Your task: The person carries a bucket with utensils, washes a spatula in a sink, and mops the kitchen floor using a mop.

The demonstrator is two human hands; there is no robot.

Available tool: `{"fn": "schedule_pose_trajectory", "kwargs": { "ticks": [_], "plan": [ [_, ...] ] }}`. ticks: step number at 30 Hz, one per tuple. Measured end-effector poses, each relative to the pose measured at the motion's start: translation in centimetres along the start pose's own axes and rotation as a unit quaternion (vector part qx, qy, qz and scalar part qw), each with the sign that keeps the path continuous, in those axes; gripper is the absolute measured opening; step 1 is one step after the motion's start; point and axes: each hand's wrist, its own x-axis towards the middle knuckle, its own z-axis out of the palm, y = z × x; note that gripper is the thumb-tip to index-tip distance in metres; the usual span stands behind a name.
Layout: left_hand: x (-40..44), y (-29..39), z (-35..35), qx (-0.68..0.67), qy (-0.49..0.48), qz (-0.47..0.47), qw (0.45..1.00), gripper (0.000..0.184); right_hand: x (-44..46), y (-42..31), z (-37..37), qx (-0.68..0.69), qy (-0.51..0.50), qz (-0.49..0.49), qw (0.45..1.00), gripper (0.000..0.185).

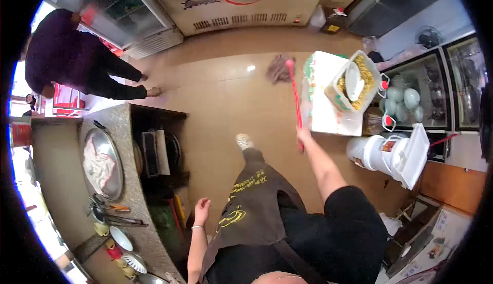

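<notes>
My right hand (304, 136) is wrapped round the lower part of a red mop handle (296, 96). At the handle's far end the brownish mop head (279, 69) lies on the tiled floor. My left hand (202, 209) hangs low beside my dark apron (257, 202), near the counter's edge, touching nothing; its fingers look curled but are too small to make out clearly. A white foam box (328, 114) stands just right of the handle, with a clear tub of yellowish food (365, 81) and a white scoop on it.
Another person (67, 58) stands at the upper left. The stone counter (134, 181) on the left holds a metal tray (117, 166) and bowls. A Dojun chest freezer (226, 6) spans the top. White buckets (377, 150) and a glass cabinet (411, 88) are at the right.
</notes>
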Motion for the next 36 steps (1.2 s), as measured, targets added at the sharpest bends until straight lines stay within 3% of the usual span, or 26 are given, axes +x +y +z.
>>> {"fn": "schedule_pose_trajectory", "kwargs": {
  "ticks": [1,2,3,4,6,10,12,17,18,20,22,23,27,33,36],
  "plan": [
    [0.2,-1.0,-1.5,0.007,0.003,-0.008,1.0,0.026,-0.3,-6.1,-0.8,0.052,0.035,-0.111,0.992,0.036],
    [0.5,-1.6,-2.9,0.0,0.032,-0.024,0.999,0.024,4.2,-9.1,0.9,-0.024,0.015,-0.062,0.998,0.04],
    [1.0,-1.5,-4.1,-0.007,0.059,-0.041,0.997,0.023,4.4,-13.5,1.0,-0.037,0.033,-0.108,0.993,0.025],
    [1.3,-0.6,-5.0,-0.003,0.058,-0.049,0.997,0.023,5.0,-16.7,1.7,-0.105,0.044,-0.153,0.982,0.025],
    [0.7,2.2,-6.1,-0.182,0.136,-0.161,0.961,0.02,5.2,-19.6,4.4,-0.181,0.045,-0.196,0.963,0.025],
    [1.8,-0.6,-5.8,-0.208,0.14,-0.182,0.951,0.016,1.3,-17.6,8.1,-0.19,-0.053,-0.192,0.961,0.033],
    [2.1,4.3,-4.5,-0.146,0.081,-0.222,0.961,0.016,-4.2,-19.0,6.5,-0.256,-0.132,-0.179,0.941,0.045],
    [7.8,4.3,-4.3,-0.036,-0.004,-0.076,0.996,0.025,-8.6,-16.7,7.5,-0.295,-0.203,-0.244,0.901,0.062],
    [8.4,9.9,-4.5,0.004,-0.012,-0.137,0.99,0.025,-9.3,-16.4,7.6,-0.311,-0.229,-0.262,0.885,0.062],
    [11.0,10.6,-5.2,-0.061,0.01,-0.07,0.996,0.024,-10.6,-15.5,7.3,-0.319,-0.251,-0.274,0.872,0.062],
    [11.8,16.3,-5.6,-0.097,0.018,-0.085,0.991,0.021,-11.9,-13.9,6.2,-0.341,-0.291,-0.28,0.849,0.059],
    [12.5,17.3,-6.5,-0.045,-0.005,-0.073,0.996,0.022,-12.4,-12.7,5.8,-0.336,-0.285,-0.277,0.854,0.059],
    [14.3,15.9,-7.7,-0.095,0.017,-0.058,0.994,0.021,-14.0,-9.0,0.8,-0.349,-0.312,-0.198,0.861,0.048],
    [12.3,9.8,-9.4,-0.033,-0.045,-0.03,0.998,0.02,-20.0,-4.4,-5.8,-0.305,-0.19,-0.035,0.933,0.039],
    [12.1,8.4,-10.1,-0.06,-0.066,-0.104,0.99,0.016,-20.5,-2.7,-5.5,-0.24,-0.104,0.011,0.965,0.038]
  ]
}}
